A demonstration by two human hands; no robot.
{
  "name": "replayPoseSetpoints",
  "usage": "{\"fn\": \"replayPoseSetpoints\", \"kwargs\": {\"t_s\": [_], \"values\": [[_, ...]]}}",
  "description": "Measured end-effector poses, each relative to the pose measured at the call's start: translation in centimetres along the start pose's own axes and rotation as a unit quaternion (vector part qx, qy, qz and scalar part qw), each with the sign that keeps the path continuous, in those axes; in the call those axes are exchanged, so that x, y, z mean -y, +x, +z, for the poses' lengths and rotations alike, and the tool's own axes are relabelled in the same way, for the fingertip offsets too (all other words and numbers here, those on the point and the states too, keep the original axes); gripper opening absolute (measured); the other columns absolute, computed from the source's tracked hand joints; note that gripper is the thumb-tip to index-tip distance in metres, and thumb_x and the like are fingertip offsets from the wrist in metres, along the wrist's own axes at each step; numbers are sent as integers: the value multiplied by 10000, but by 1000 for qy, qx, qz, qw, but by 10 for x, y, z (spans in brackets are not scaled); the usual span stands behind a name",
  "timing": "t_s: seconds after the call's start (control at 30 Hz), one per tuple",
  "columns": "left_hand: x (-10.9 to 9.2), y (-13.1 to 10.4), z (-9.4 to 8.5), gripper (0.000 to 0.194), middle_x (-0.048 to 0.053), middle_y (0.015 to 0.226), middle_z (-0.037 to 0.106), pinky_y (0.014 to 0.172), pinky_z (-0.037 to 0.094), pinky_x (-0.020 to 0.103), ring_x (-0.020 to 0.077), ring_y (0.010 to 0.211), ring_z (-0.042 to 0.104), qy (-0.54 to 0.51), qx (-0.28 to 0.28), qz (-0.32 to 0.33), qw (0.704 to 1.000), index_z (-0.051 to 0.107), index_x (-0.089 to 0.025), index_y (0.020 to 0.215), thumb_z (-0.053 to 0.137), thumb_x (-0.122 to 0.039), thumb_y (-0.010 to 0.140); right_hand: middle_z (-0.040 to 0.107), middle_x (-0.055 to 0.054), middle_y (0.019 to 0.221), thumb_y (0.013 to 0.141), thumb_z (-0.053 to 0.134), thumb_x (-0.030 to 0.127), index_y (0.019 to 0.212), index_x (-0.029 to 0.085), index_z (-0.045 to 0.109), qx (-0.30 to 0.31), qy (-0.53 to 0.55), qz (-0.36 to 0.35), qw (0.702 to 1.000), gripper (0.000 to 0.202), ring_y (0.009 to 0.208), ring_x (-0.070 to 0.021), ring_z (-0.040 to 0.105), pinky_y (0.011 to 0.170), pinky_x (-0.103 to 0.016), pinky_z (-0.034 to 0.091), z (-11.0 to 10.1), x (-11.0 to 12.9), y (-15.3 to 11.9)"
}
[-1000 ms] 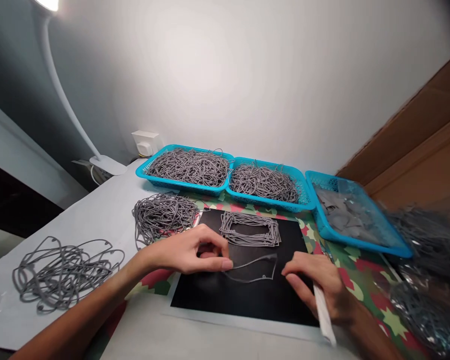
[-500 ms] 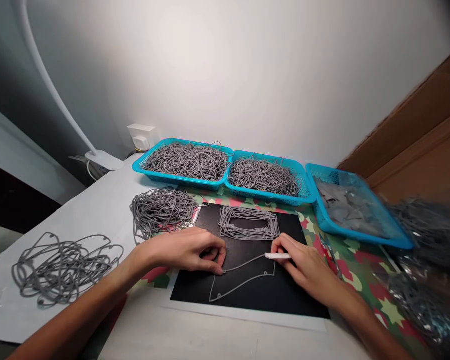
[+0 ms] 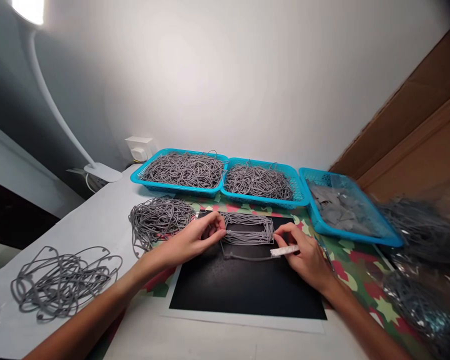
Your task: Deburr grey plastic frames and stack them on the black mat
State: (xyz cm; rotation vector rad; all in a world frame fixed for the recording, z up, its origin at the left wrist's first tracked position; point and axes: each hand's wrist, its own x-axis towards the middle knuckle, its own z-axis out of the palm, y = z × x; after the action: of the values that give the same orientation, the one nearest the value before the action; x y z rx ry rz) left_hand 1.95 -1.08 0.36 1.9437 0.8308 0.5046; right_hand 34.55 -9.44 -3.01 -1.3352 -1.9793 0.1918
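Observation:
A thin grey cord loop (image 3: 247,258) hangs between my hands over the black mat (image 3: 247,292). My left hand (image 3: 210,231) pinches its left end beside a stack of grey cord loops (image 3: 247,220) at the mat's back. The fingers of my right hand (image 3: 298,245) are closed on the loop's right end. A white strip (image 3: 284,250) also sits in my right hand, pointing left. The held loop's far side overlaps the front of the stack.
Two blue baskets (image 3: 176,189) (image 3: 264,200) hold grey cords; a third (image 3: 360,239) holds flat grey pieces. Cord piles (image 3: 159,220) (image 3: 65,280) lie at left. Plastic bags of cords (image 3: 420,305) are at right. A white lamp (image 3: 52,100) stands at left.
Both hands have moved away from me, carrying the cord loop from the middle of the mat to the stack. The camera view has tilted slightly up.

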Motion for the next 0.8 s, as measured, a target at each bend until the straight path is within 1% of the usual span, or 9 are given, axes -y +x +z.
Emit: {"fn": "replayPoseSetpoints", "kwargs": {"t_s": [0.07, 0.13, 0.23, 0.33, 0.43, 0.53, 0.6, 0.67, 0.8], "values": [[5, 4, 5, 306, 17, 984, 566, 804, 432, 320, 192, 865, 509, -20, -46, 16, 999, 561, -223, 1078, 507, -518, 1135, 707, -7, 915, 1119, 590, 262, 1091, 279, 596, -1, 6, -9, 1000, 33, 715, -185, 682, 663, -300, 526, 4, -1, 3], [9, 7, 8, 279, 11, 977, 542, 848, 425, 326, 196, 899, 509, -33, -77, 29, 996, 553, -223, 1081, 488, -488, 1141, 681, -1, 909, 1100, 591, 230, 1083, 277, 576, 3, 15, -17, 1000, 53, 714, -180, 669, 658, -293, 524, 7, -1, 5], [10, 11, 9, 253, 11, 980, 533, 859, 415, 325, 196, 917, 505, -38, -90, 27, 995, 554, -219, 1089, 479, -454, 1144, 647, 5, 899, 1063, 590, 182, 1056, 275, 551, 11, 28, -26, 999, 101, 709, -171, 650, 644, -281, 514, 9, 0, 6], [10, 14, 10, 243, 18, 992, 547, 852, 421, 322, 197, 920, 510, -36, -96, 23, 994, 550, -219, 1083, 485, -445, 1142, 669, -15, 954, 1060, 585, 158, 1077, 269, 580, 18, 37, -31, 999, 113, 808, -187, 693, 721, -292, 545, 9, 1, 7], [12, 16, 11, 228, 21, 1013, 559, 863, 433, 318, 194, 930, 527, -40, -120, 32, 992, 544, -221, 1100, 501, -441, 1139, 720, -57, 1069, 1107, 577, 182, 1170, 263, 639, 6, 40, -24, 999, 120, 964, -220, 739, 838, -328, 581, 8, 1, 8], [17, 18, 12, 241, 9, 996, 561, 828, 429, 304, 186, 906, 532, -40, -120, 29, 991, 558, -220, 1119, 543, -461, 1124, 743, -93, 1196, 1132, 569, 219, 1285, 267, 672, 2, 32, -14, 999, 190, 1118, -257, 756, 930, -370, 604, 8, 0, 9], [20, 20, 13, 254, 1, 978, 564, 800, 421, 297, 178, 881, 528, -35, -120, 21, 992, 570, -217, 1120, 569, -471, 1111, 737, -105, 1269, 1134, 564, 229, 1365, 279, 674, 8, 15, -3, 1000, 261, 1194, -272, 753, 952, -380, 616, 9, -2, 9], [22, 23, 14, 267, -6, 961, 560, 773, 415, 293, 169, 840, 514, -32, -133, 18, 990, 577, -213, 1127, 581, -479, 1101, 723, -109, 1319, 1132, 562, 236, 1426, 289, 666, 12, -3, 5, 1000, 316, 1238, -275, 746, 950, -371, 627, 10, -4, 9], [24, 30, 15, 294, 5, 974, 566, 760, 426, 290, 168, 822, 515, -17, -159, 26, 987, 577, -210, 1128, 577, -502, 1091, 695, -116, 1357, 1133, 569, 263, 1511, 279, 626, 17, -16, 1, 1000, 383, 1251, -274, 741, 957, -372, 638, 12, -7, 7]]}}
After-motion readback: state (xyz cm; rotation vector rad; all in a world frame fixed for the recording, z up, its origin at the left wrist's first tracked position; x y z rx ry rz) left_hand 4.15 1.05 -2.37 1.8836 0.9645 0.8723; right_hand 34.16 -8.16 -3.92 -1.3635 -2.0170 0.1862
